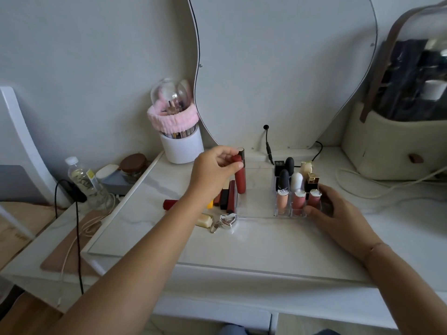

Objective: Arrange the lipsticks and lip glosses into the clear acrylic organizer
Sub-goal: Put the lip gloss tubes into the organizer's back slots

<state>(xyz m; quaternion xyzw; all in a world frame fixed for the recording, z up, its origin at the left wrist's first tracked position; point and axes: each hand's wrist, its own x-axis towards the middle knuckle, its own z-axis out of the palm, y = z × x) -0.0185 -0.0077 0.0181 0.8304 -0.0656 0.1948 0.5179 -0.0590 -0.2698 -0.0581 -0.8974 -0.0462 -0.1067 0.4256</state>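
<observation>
My left hand [215, 169] pinches the top of a dark red lip gloss tube [240, 180] that stands upright on the white vanity top, with a dark-capped tube right behind it. Below it lie several more red and black lipsticks [228, 195] in a loose cluster, and one red lipstick [169, 204] lies apart to the left. The clear acrylic organizer [281, 212] stands to the right and holds several lipsticks and three pink glosses in its front row. My right hand [338, 211] grips the organizer's right front corner.
A silver heart compact [228, 220] and a cream keychain piece [205, 220] lie in front of the cluster. A white brush holder with a pink band [180, 143] stands at the back. A mirror [278, 68], a cream bag [391, 151], cables and a water bottle [82, 175] surround the area.
</observation>
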